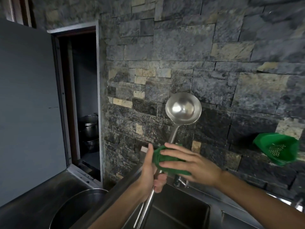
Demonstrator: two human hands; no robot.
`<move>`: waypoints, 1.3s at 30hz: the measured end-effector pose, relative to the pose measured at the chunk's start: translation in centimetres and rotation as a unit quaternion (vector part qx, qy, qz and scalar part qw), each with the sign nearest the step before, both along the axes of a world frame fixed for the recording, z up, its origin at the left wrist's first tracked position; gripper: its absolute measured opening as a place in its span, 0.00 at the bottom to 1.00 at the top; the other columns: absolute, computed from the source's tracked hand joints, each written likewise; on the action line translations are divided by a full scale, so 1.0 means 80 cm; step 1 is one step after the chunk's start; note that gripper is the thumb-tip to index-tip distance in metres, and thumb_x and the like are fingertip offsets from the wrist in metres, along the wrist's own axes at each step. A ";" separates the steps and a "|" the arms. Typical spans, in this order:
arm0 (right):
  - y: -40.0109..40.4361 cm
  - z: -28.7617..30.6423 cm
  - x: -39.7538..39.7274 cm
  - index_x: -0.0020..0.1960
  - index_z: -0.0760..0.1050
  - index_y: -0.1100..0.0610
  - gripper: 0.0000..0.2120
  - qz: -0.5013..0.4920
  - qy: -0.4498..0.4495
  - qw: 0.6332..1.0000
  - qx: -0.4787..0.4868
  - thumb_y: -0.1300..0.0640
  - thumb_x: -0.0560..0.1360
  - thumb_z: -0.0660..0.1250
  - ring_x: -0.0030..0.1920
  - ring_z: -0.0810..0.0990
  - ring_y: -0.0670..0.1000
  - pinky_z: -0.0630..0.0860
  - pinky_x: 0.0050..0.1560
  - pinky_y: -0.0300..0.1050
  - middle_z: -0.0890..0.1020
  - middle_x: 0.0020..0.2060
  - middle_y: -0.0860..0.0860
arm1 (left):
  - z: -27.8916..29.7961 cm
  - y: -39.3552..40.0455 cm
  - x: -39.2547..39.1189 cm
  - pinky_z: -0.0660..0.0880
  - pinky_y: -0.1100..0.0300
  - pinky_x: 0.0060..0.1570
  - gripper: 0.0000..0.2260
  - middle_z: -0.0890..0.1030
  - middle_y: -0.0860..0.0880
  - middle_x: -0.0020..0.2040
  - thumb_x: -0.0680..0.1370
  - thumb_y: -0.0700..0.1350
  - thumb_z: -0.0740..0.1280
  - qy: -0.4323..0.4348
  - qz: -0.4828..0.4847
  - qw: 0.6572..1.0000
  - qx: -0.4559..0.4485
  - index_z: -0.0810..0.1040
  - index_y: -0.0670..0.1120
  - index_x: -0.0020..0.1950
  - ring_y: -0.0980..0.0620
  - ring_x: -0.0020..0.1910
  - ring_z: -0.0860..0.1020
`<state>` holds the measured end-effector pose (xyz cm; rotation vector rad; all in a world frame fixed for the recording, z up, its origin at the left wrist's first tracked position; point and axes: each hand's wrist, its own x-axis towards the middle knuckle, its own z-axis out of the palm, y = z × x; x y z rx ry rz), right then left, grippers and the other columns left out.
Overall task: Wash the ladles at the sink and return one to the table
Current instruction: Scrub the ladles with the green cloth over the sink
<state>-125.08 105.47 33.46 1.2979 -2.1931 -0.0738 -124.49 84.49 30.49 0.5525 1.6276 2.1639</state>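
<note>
Left hand (149,172): fingers curled around the shaft of a steel ladle (182,109), gripping it partway down the long handle. The ladle is held above the sink (179,210), bowl uppermost and raised against the stone wall (206,55). Right hand (189,164): fingers nearly straight, pressing a green scouring pad (160,157) that wraps the handle just above the left hand. Faucet (179,180): behind the sink, partly hidden by the right hand. Green colander (279,148): at the right, against the wall. Large steel pot (77,207): on the tabletop (28,212), lower left. Stacked pots (90,128): inside the open cabinet (85,96).
</note>
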 end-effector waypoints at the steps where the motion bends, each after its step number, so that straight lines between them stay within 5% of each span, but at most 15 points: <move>1: 0.009 0.009 -0.010 0.75 0.72 0.49 0.23 -0.014 0.026 0.999 -0.021 0.58 0.81 0.67 0.81 0.59 0.54 0.64 0.78 0.55 0.67 0.78 0.50 | -0.001 -0.001 0.003 0.50 0.57 0.26 0.38 0.61 0.50 0.27 0.70 0.80 0.46 -0.001 -0.006 1.000 -0.028 0.73 0.47 0.35 0.53 0.22 0.56; 6: 0.015 0.049 -0.041 0.72 0.74 0.53 0.24 -0.132 0.072 0.958 -0.242 0.60 0.78 0.71 0.80 0.62 0.52 0.68 0.75 0.61 0.72 0.75 0.51 | 0.015 0.006 0.009 0.53 0.59 0.24 0.31 0.60 0.52 0.28 0.72 0.76 0.48 -0.008 0.027 0.992 -0.120 0.68 0.49 0.34 0.54 0.23 0.56; 9: -0.025 0.015 -0.021 0.71 0.76 0.53 0.19 -0.054 0.092 0.988 -0.110 0.55 0.80 0.69 0.81 0.59 0.50 0.57 0.81 0.55 0.72 0.74 0.50 | 0.022 0.010 0.001 0.54 0.59 0.24 0.35 0.63 0.49 0.25 0.74 0.74 0.43 0.064 0.067 0.986 -0.136 0.73 0.46 0.37 0.56 0.21 0.56; 11: -0.032 0.005 -0.014 0.69 0.77 0.53 0.19 -0.006 0.086 0.996 -0.011 0.54 0.79 0.69 0.80 0.62 0.51 0.56 0.81 0.54 0.74 0.73 0.51 | 0.027 0.007 0.005 0.46 0.57 0.22 0.39 0.73 0.38 0.27 0.78 0.69 0.42 0.098 0.079 0.984 -0.126 0.79 0.40 0.54 0.62 0.25 0.46; 12: -0.026 0.011 -0.021 0.70 0.76 0.53 0.20 -0.005 0.095 0.995 0.007 0.54 0.78 0.69 0.79 0.63 0.51 0.58 0.80 0.55 0.74 0.73 0.51 | 0.027 0.003 0.007 0.38 0.40 0.43 0.38 0.76 0.35 0.31 0.80 0.67 0.42 0.091 0.084 0.985 -0.120 0.76 0.37 0.61 0.51 0.43 0.35; 13: -0.015 0.021 -0.031 0.71 0.74 0.52 0.22 -0.023 0.113 0.993 0.006 0.55 0.78 0.70 0.78 0.64 0.52 0.60 0.80 0.56 0.73 0.73 0.51 | 0.025 -0.002 0.007 0.77 0.67 0.28 0.38 0.77 0.41 0.29 0.79 0.67 0.43 0.090 0.090 0.983 -0.135 0.76 0.37 0.59 0.64 0.22 0.49; 14: -0.002 0.032 -0.043 0.72 0.74 0.52 0.23 -0.053 0.125 0.991 -0.014 0.56 0.77 0.70 0.78 0.65 0.52 0.62 0.79 0.57 0.73 0.74 0.51 | 0.021 -0.007 0.006 0.55 0.65 0.19 0.37 0.73 0.49 0.25 0.78 0.70 0.43 0.100 0.098 0.977 -0.160 0.76 0.40 0.52 0.58 0.21 0.72; 17: 0.041 0.074 -0.067 0.71 0.75 0.55 0.24 -0.159 0.165 0.969 -0.087 0.59 0.75 0.74 0.75 0.70 0.56 0.68 0.74 0.63 0.77 0.71 0.54 | 0.001 -0.022 0.003 0.60 0.63 0.22 0.31 0.64 0.54 0.23 0.77 0.71 0.48 0.148 0.096 0.962 -0.207 0.69 0.45 0.37 0.56 0.20 0.61; 21: 0.061 0.097 -0.066 0.70 0.77 0.55 0.24 -0.264 0.283 0.919 -0.071 0.56 0.75 0.75 0.71 0.71 0.61 0.72 0.63 0.59 0.76 0.70 0.58 | -0.009 -0.022 0.004 0.57 0.65 0.20 0.25 0.62 0.52 0.22 0.82 0.61 0.55 0.173 0.113 0.957 -0.202 0.67 0.43 0.35 0.56 0.18 0.59; 24: 0.052 0.098 -0.064 0.65 0.80 0.52 0.22 -0.306 0.341 0.881 -0.121 0.55 0.73 0.77 0.54 0.72 0.62 0.70 0.49 0.56 0.76 0.61 0.61 | -0.017 -0.013 0.005 0.58 0.65 0.21 0.24 0.63 0.52 0.22 0.82 0.59 0.57 0.182 0.140 0.951 -0.205 0.68 0.43 0.35 0.56 0.18 0.61; 27: 0.025 0.084 -0.070 0.63 0.79 0.54 0.20 -0.327 0.288 0.868 -0.241 0.58 0.72 0.78 0.47 0.76 0.60 0.77 0.41 0.52 0.77 0.53 0.59 | -0.020 0.000 0.007 0.63 0.65 0.27 0.22 0.66 0.50 0.28 0.82 0.59 0.58 0.238 0.196 0.921 -0.239 0.69 0.45 0.35 0.56 0.25 0.66; 31: -0.013 0.068 -0.076 0.65 0.78 0.54 0.15 -0.242 0.126 0.852 -0.447 0.53 0.79 0.70 0.51 0.80 0.50 0.78 0.46 0.44 0.79 0.55 0.53 | -0.020 0.010 -0.002 0.63 0.61 0.33 0.23 0.68 0.51 0.29 0.82 0.60 0.57 0.257 0.219 0.901 -0.272 0.69 0.48 0.33 0.57 0.28 0.67; 34: 0.008 0.072 -0.078 0.63 0.81 0.52 0.16 -0.282 0.136 0.913 -0.262 0.52 0.76 0.74 0.50 0.80 0.52 0.84 0.39 0.48 0.79 0.53 0.51 | -0.027 -0.006 -0.018 0.64 0.59 0.33 0.24 0.69 0.51 0.28 0.80 0.63 0.57 0.255 0.235 0.892 -0.289 0.70 0.47 0.33 0.57 0.27 0.67; 36: 0.030 0.082 -0.081 0.60 0.81 0.52 0.18 -0.341 0.196 0.908 -0.143 0.54 0.72 0.78 0.50 0.78 0.55 0.82 0.30 0.50 0.78 0.51 0.53 | -0.030 -0.015 -0.026 0.65 0.59 0.32 0.26 0.70 0.51 0.28 0.79 0.65 0.56 0.264 0.241 0.885 -0.299 0.71 0.45 0.35 0.57 0.27 0.68; 39: 0.038 0.098 -0.082 0.62 0.78 0.54 0.19 -0.377 0.234 0.878 -0.177 0.56 0.72 0.77 0.50 0.77 0.58 0.79 0.27 0.49 0.76 0.52 0.56 | -0.025 -0.010 -0.032 0.71 0.55 0.37 0.29 0.76 0.47 0.31 0.79 0.67 0.54 0.286 0.249 0.867 -0.324 0.73 0.42 0.38 0.54 0.31 0.75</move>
